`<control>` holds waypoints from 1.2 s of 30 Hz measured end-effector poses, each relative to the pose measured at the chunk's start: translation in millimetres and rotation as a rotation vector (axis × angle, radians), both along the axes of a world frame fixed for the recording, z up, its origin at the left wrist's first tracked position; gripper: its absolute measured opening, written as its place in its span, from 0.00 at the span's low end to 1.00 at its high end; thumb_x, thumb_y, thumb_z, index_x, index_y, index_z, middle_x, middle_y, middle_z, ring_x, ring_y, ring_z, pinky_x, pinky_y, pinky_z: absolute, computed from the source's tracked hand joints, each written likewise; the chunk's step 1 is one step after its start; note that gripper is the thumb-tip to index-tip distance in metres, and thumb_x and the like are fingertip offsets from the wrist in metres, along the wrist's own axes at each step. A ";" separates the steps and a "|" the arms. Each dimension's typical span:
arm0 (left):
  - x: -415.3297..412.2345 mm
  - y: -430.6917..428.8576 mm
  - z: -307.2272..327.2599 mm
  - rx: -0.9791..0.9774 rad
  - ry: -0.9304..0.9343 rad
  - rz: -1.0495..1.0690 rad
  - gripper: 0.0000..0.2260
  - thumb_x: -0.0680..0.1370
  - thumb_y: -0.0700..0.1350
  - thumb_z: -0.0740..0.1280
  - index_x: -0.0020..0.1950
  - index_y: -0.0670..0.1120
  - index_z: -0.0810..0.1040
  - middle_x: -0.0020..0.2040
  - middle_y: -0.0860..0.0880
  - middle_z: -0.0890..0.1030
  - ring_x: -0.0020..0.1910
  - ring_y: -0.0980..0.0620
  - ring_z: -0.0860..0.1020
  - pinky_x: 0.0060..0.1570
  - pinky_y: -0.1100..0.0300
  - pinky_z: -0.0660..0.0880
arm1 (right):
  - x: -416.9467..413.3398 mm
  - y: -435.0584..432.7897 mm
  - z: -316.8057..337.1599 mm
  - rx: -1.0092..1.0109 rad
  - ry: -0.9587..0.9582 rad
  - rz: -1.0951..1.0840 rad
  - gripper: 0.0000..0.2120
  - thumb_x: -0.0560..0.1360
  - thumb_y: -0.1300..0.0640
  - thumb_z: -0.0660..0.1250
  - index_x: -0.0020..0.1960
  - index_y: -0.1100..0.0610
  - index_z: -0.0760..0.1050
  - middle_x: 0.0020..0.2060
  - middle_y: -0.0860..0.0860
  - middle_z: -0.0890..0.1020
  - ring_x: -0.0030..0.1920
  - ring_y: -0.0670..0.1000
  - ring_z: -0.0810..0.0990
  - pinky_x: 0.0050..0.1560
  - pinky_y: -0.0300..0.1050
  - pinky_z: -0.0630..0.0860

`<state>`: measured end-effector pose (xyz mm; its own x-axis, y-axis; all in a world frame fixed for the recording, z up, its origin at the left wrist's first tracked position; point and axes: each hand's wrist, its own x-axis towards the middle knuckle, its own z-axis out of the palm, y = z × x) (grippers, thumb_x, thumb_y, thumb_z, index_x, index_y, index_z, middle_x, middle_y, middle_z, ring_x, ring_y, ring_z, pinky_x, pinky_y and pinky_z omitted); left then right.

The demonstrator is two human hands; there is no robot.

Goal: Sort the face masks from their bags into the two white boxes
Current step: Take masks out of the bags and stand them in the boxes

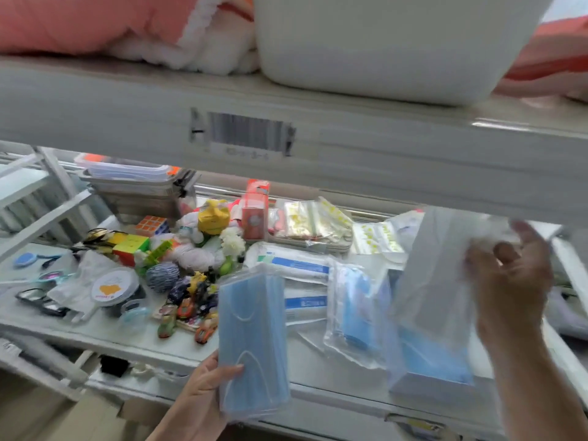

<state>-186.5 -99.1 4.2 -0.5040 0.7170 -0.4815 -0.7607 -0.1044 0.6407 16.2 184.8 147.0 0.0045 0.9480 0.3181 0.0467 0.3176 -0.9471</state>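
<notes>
My left hand (206, 386) grips a stack of blue face masks (253, 338) by its lower edge, held upright above the shelf's front edge. My right hand (509, 281) pinches the top of a clear plastic bag (436, 281) that hangs down with more blue masks (436, 361) at its bottom. Between them lies another bag of blue masks (353, 310) and flat white mask packs with blue labels (299, 268). One white box (381, 49) stands on the shelf above, only partly in view.
The lower shelf (165, 345) holds puzzle cubes (130, 245), a yellow toy (213, 218), small toy cars (187, 310), a round lidded tub (111, 288), stacked clear trays (133, 183) and zip bags (318, 218). Pink bedding (95, 20) lies on the upper shelf (127, 113).
</notes>
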 end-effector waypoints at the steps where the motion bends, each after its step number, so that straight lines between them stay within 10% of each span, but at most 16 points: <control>1: 3.6 6.4 -1.3 -0.001 0.004 0.002 0.15 0.66 0.26 0.62 0.38 0.38 0.88 0.39 0.35 0.85 0.33 0.37 0.85 0.28 0.45 0.82 | 22.8 13.5 10.7 0.037 -0.109 -0.072 0.13 0.74 0.60 0.69 0.57 0.52 0.75 0.34 0.46 0.80 0.27 0.40 0.77 0.30 0.42 0.75; 5: 17.0 31.9 -6.1 -0.002 0.040 -0.073 0.23 0.74 0.25 0.57 0.32 0.41 0.87 0.34 0.39 0.85 0.28 0.41 0.84 0.23 0.51 0.81 | 108.9 75.2 32.3 0.176 -0.659 -0.182 0.14 0.69 0.54 0.70 0.46 0.64 0.76 0.32 0.61 0.82 0.33 0.62 0.82 0.35 0.59 0.80; 13: 53.5 69.7 3.8 -0.008 0.045 -0.218 0.18 0.74 0.27 0.59 0.38 0.39 0.88 0.40 0.37 0.86 0.34 0.39 0.85 0.31 0.47 0.83 | 138.8 133.7 -4.0 0.089 -1.330 0.084 0.12 0.66 0.65 0.66 0.28 0.62 0.66 0.25 0.54 0.68 0.32 0.56 0.72 0.29 0.46 0.63; 20: 74.5 80.6 18.3 -0.063 0.071 -0.188 0.14 0.76 0.25 0.58 0.52 0.36 0.80 0.38 0.38 0.86 0.31 0.41 0.85 0.28 0.49 0.82 | 112.1 148.0 -25.6 -0.005 -1.570 0.150 0.10 0.71 0.62 0.63 0.51 0.58 0.76 0.49 0.57 0.82 0.51 0.60 0.81 0.53 0.49 0.78; 23: 80.6 80.9 23.8 -0.059 0.079 -0.194 0.14 0.75 0.26 0.59 0.55 0.37 0.78 0.39 0.38 0.86 0.32 0.40 0.85 0.29 0.47 0.82 | 96.6 145.8 -27.3 0.009 -1.653 0.188 0.10 0.74 0.64 0.62 0.54 0.59 0.75 0.51 0.56 0.80 0.53 0.58 0.80 0.48 0.45 0.76; 30: 82.0 74.0 25.8 -0.071 0.079 -0.135 0.15 0.73 0.26 0.61 0.56 0.36 0.78 0.40 0.37 0.86 0.33 0.40 0.85 0.30 0.47 0.83 | 104.4 164.5 4.9 0.098 -1.579 0.233 0.09 0.64 0.62 0.63 0.31 0.55 0.63 0.28 0.52 0.68 0.36 0.57 0.75 0.35 0.41 0.70; 36: 86.1 76.4 24.7 -0.075 0.094 -0.136 0.13 0.76 0.25 0.59 0.55 0.36 0.77 0.38 0.39 0.86 0.31 0.41 0.85 0.27 0.50 0.82 | 107.6 147.1 0.7 -0.032 -1.677 0.382 0.10 0.66 0.64 0.62 0.30 0.55 0.63 0.26 0.51 0.68 0.27 0.52 0.68 0.24 0.38 0.62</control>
<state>-100.4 -22.8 28.9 -0.4501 0.7453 -0.4919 -0.7010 0.0463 0.7116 123.8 331.8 147.7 -0.4974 0.8216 -0.2786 0.8473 0.5290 0.0472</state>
